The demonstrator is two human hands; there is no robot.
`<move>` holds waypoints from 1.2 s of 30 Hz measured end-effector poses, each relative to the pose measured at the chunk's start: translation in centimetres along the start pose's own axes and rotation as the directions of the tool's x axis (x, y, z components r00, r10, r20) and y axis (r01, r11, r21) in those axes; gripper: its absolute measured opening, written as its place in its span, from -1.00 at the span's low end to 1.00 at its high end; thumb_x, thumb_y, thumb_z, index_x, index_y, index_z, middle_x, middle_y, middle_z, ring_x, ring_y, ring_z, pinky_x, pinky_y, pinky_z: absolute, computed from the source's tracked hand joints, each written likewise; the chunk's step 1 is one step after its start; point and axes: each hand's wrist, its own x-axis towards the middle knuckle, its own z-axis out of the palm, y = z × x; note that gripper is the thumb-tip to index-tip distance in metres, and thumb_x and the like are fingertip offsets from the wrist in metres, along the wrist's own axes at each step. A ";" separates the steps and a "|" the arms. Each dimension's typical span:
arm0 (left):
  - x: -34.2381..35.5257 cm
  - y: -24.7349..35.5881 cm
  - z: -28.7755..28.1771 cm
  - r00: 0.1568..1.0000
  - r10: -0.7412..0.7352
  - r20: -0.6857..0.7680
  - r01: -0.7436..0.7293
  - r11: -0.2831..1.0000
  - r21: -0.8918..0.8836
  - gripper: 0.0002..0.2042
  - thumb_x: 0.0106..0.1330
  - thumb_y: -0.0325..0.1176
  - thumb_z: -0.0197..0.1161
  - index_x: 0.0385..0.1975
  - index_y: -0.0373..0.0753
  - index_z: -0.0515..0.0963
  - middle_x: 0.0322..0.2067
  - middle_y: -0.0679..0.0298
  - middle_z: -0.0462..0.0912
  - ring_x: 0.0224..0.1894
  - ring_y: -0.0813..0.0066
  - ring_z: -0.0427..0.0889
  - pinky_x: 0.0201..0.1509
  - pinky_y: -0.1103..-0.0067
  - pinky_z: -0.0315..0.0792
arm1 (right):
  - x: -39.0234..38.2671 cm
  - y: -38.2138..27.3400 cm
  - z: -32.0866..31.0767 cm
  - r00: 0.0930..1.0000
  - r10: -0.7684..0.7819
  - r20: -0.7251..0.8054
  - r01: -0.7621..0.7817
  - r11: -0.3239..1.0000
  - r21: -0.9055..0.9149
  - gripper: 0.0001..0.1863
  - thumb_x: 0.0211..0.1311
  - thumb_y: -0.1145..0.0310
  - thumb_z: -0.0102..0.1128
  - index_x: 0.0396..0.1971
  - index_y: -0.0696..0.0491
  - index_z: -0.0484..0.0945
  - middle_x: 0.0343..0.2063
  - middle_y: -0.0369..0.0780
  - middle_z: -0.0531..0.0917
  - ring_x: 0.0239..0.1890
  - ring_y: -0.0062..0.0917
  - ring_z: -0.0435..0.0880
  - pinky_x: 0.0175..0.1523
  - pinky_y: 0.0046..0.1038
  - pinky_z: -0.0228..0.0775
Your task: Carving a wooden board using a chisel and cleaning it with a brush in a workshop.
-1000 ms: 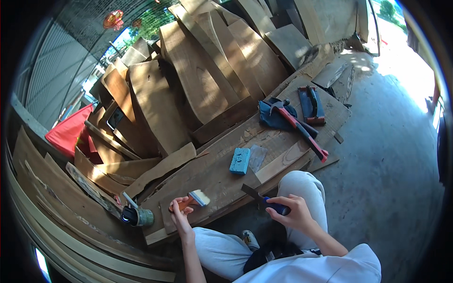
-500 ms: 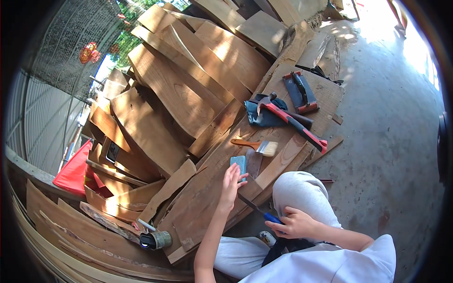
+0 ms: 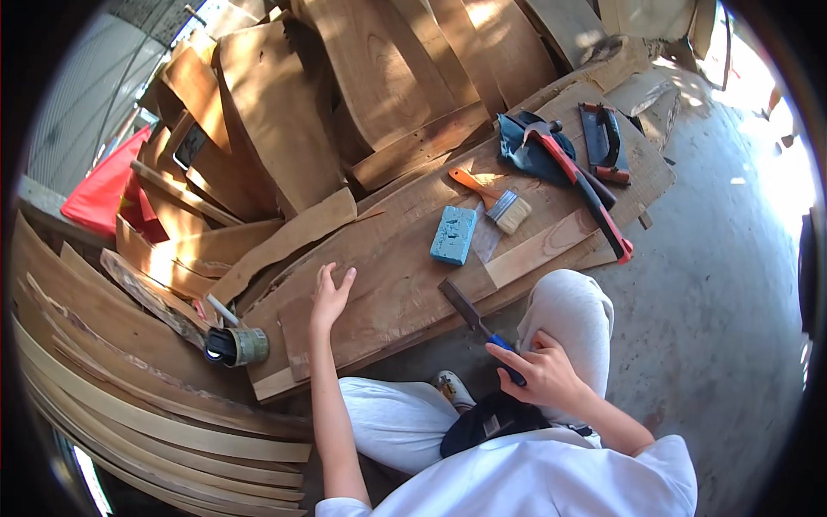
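— Holding what in our right hand (image 3: 541, 372)?
— We grip the chisel (image 3: 479, 326), blade on the plank's (image 3: 405, 284) near edge.
— And our left hand (image 3: 329, 293)?
— Open, flat on the plank near the brush (image 3: 497, 202).

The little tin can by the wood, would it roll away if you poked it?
Probably a bit. The tin can lies on its side, so its round body could roll. But it sits wedged against the big plank and curved wood strips, which would likely stop it quickly.
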 end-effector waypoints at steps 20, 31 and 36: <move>-1.9 10.8 8.6 0.692 0.721 -0.038 -0.722 0.689 -0.070 -0.55 0.38 0.03 -0.03 0.21 0.05 0.35 0.37 0.07 0.03 0.41 -0.05 -0.02 0.42 0.01 -0.15 | 4.0 -2.0 3.8 0.894 -0.058 0.444 -0.069 0.962 0.265 -0.35 -0.04 0.12 0.42 0.10 -0.06 0.43 -0.32 -0.23 0.70 -0.35 -0.34 0.65 0.15 -0.34 0.28; -0.6 11.3 8.8 0.844 0.518 -0.138 -0.476 0.843 0.251 -0.75 0.24 -0.15 0.23 -0.32 -0.22 0.57 0.16 -0.03 0.29 0.20 -0.06 0.31 0.11 0.08 0.33 | 2.3 -2.1 0.7 0.928 -0.060 0.368 -0.041 0.964 0.262 -0.63 -0.02 0.25 0.37 -0.17 -0.05 0.51 -0.60 -0.22 0.66 -0.47 -0.30 0.64 0.05 -0.34 0.37; 2.1 9.5 3.7 0.926 0.379 0.000 -0.379 0.926 0.007 -0.75 0.12 -0.27 0.36 -0.56 -0.33 0.52 0.05 0.08 0.47 0.02 0.13 0.50 0.04 0.36 0.42 | 1.7 -2.4 -0.4 0.931 -0.027 0.365 -0.046 0.980 0.192 -0.64 0.01 0.23 0.35 -0.16 -0.06 0.51 -0.63 -0.22 0.65 -0.47 -0.34 0.65 0.06 -0.37 0.38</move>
